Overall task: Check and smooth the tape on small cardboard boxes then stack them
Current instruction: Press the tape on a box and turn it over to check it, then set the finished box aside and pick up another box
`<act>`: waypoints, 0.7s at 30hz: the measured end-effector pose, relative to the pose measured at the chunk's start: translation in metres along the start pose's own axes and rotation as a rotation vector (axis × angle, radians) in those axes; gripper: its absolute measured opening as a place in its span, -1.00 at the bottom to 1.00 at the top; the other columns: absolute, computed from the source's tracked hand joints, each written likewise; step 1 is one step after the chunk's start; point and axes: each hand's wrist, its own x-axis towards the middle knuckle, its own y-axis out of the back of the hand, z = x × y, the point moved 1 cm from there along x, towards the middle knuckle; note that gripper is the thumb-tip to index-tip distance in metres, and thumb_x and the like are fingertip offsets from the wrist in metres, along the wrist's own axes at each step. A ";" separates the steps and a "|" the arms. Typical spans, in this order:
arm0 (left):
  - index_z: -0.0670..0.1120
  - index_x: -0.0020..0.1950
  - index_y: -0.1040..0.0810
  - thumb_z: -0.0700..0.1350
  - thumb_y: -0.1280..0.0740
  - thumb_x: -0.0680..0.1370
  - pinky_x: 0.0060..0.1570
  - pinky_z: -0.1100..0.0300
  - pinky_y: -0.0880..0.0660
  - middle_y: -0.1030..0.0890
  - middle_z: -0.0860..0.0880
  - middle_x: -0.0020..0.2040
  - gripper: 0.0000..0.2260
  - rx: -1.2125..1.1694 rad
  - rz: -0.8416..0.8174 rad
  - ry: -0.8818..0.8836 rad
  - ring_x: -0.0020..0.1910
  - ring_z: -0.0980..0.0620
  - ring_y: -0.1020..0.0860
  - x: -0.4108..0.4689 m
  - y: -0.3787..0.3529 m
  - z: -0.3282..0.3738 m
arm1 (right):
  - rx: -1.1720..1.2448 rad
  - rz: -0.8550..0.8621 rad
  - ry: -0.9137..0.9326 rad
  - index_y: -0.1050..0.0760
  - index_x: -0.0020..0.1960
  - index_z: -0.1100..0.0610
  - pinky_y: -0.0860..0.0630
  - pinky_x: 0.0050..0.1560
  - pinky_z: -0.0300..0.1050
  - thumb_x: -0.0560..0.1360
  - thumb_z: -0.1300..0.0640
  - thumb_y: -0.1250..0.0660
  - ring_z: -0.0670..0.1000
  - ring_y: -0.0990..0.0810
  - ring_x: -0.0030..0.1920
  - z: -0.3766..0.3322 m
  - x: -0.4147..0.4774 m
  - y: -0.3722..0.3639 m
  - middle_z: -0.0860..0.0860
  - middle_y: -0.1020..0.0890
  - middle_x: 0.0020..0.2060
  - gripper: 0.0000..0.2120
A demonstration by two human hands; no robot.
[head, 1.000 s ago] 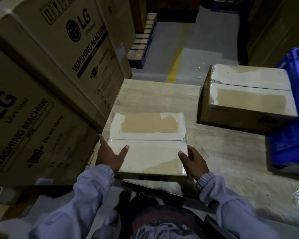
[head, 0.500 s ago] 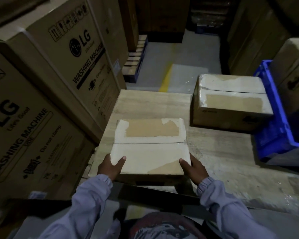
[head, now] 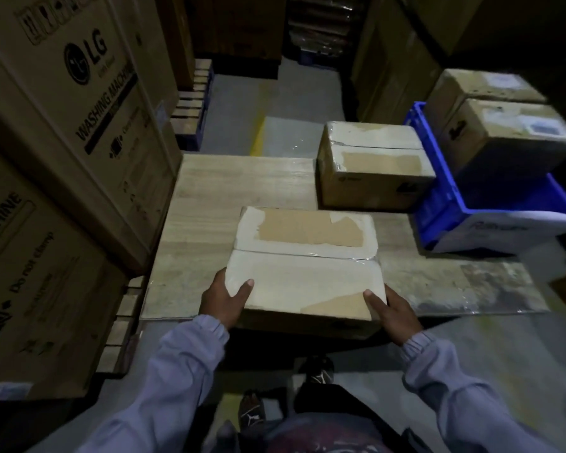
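Cardboard everywhere: tall washing-machine cartons (head: 62, 142) fill the left of the frame. Wooden platform (head: 229, 191) sits centre, blue crate (head: 464, 207) at right edge with two brown boxes (head: 504, 135) in or behind it, can't tell which. Second taped box (head: 370, 168) stands upper right on the platform, just beside the crate.

Task box (head: 304, 266) is lower centre, its near edge overhanging the platform's front edge. Can't tell if it's lifted or resting.

Grip: left hand (head: 223, 299) wraps the near left corner and right hand (head: 392, 312) the near right corner, thumbs lying flat on the top face. The other fingers are down the sides, mostly hidden. Both hands hold it firmly.

Clear tape (head: 307, 253) runs along the centre flap seam, glossy and wrinkled at the right end. Pale torn patches cover most of the top.

Handling, my read:
- light enough for a corner hold, but flat and wide, so keep both hands on
- walls are stiff, top flaps will likely give under pressure, so smooth along the seam, not mid-flap
- tape film is slick, so grip bare cardboard at the sides or corners
- stacking target is probably the second box, and the footprint looks close

Writing:
- cartons: "LG", "WASHING MACHINE", "Do not clamp", plus handling pictograms at top left
- crate's white front panel and the small boxes' prints: too blurred to read
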 end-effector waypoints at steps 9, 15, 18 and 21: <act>-0.05 0.36 -0.42 0.10 -0.39 0.51 -0.02 0.16 -0.42 -0.59 -0.07 0.11 -0.53 0.070 0.034 -0.120 0.04 -0.09 -0.54 -0.027 -0.008 0.044 | 0.045 0.047 0.060 -0.48 0.32 0.12 -0.40 0.08 -0.10 0.60 0.05 -0.25 0.08 -0.54 0.08 0.009 -0.013 0.041 0.07 -0.59 0.11 -0.67; -0.04 0.35 -0.44 0.24 -0.36 0.41 -0.01 0.17 -0.41 -0.60 -0.06 0.12 -0.41 0.070 0.069 -0.180 0.04 -0.08 -0.54 -0.062 -0.044 0.094 | 0.123 0.062 0.112 -0.50 0.29 0.10 -0.43 0.08 -0.08 0.59 0.04 -0.27 0.12 -0.56 0.08 0.014 -0.008 0.107 0.10 -0.61 0.09 -0.69; -0.04 0.34 -0.45 0.27 -0.31 0.35 -0.03 0.18 -0.40 -0.60 -0.03 0.10 -0.36 0.074 0.091 -0.218 0.03 -0.06 -0.55 -0.082 -0.068 0.122 | 0.163 0.081 0.144 -0.52 0.27 0.11 -0.40 0.03 -0.11 0.58 0.05 -0.28 0.11 -0.56 0.06 0.018 -0.006 0.146 0.09 -0.61 0.06 -0.71; -0.04 0.34 -0.45 0.25 -0.35 0.38 -0.05 0.20 -0.37 -0.59 -0.02 0.08 -0.39 0.087 0.102 -0.248 0.00 -0.03 -0.52 -0.098 -0.092 0.145 | 0.175 0.095 0.176 -0.53 0.25 0.09 -0.34 -0.01 -0.16 0.59 0.05 -0.28 0.07 -0.55 0.05 0.023 -0.001 0.180 0.05 -0.60 0.05 -0.73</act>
